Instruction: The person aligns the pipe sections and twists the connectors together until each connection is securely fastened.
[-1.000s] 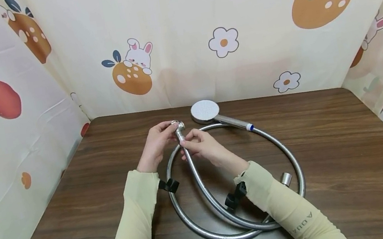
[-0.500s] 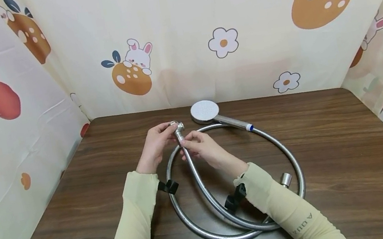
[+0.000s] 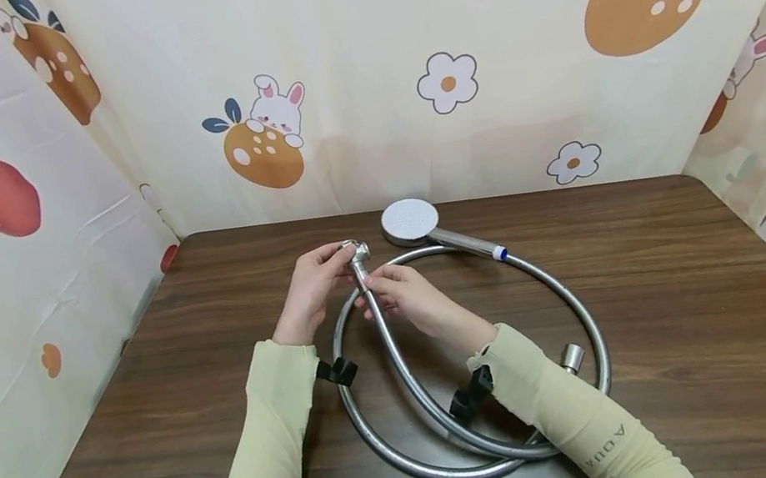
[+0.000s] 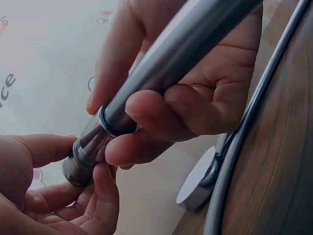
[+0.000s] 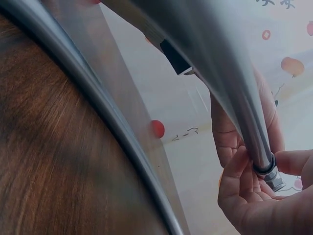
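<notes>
In the head view, my left hand [image 3: 310, 292] pinches a chrome fitting [image 3: 357, 252] at the raised end of a silver shower hose [image 3: 396, 355]. My right hand [image 3: 414, 297] grips the hose end just below, thumb and fingers round its metal collar. Close up in the left wrist view, the fitting [image 4: 78, 164] sits between left thumb and fingers, against the collar [image 4: 117, 120]. From the right wrist, the hose [image 5: 220, 63] runs down into the right hand's [image 5: 264, 205] pinch, the left hand partly hidden behind it. A round shower head [image 3: 411, 222] with a chrome handle lies at the back.
The rest of the hose lies in loops on the brown wooden table [image 3: 666, 293]. A chrome cylindrical end piece [image 3: 572, 358] lies beside my right forearm, its lower part hidden. Printed curtains [image 3: 350, 41] stand along the table's back and sides.
The right hand's thumb and fingers have shifted slightly on the hose collar. The left hand keeps its hold on the fitting, and the shower head has not moved.
</notes>
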Available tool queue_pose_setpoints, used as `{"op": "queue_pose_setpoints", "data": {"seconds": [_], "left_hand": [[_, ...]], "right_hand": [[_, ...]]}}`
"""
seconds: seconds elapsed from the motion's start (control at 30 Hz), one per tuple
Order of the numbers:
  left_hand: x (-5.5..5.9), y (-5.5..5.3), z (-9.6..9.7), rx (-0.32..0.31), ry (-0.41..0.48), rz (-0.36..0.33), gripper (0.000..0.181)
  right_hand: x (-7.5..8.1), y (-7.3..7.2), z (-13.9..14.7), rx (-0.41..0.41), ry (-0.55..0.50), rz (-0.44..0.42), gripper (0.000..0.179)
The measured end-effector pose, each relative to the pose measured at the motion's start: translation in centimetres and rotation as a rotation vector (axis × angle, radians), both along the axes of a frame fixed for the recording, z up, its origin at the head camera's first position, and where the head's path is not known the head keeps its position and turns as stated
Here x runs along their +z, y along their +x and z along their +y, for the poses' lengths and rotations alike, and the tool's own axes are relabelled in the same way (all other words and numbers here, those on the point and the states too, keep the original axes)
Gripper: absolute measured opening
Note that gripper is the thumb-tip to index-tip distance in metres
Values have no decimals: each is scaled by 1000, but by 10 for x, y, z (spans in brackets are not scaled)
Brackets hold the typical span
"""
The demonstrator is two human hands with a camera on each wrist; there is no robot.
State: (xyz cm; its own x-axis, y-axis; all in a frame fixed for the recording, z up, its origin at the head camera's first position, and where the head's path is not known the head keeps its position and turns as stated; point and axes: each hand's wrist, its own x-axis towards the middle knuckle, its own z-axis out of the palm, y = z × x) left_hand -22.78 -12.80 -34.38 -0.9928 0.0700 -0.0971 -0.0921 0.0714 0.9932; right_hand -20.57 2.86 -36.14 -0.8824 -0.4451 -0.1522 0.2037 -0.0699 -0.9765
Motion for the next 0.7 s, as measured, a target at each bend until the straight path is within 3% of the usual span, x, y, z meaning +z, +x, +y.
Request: {"op": "queue_pose_setpoints", "data": {"seconds": [0.37, 0.7], "left_hand": [[-1, 1, -1, -7, -9, 11, 35], [-2, 0, 0, 5, -19, 11, 34]], "right_hand": [[-1, -3, -1, 12, 53, 16, 21], [-2, -2, -2, 24, 14, 35, 17]]}}
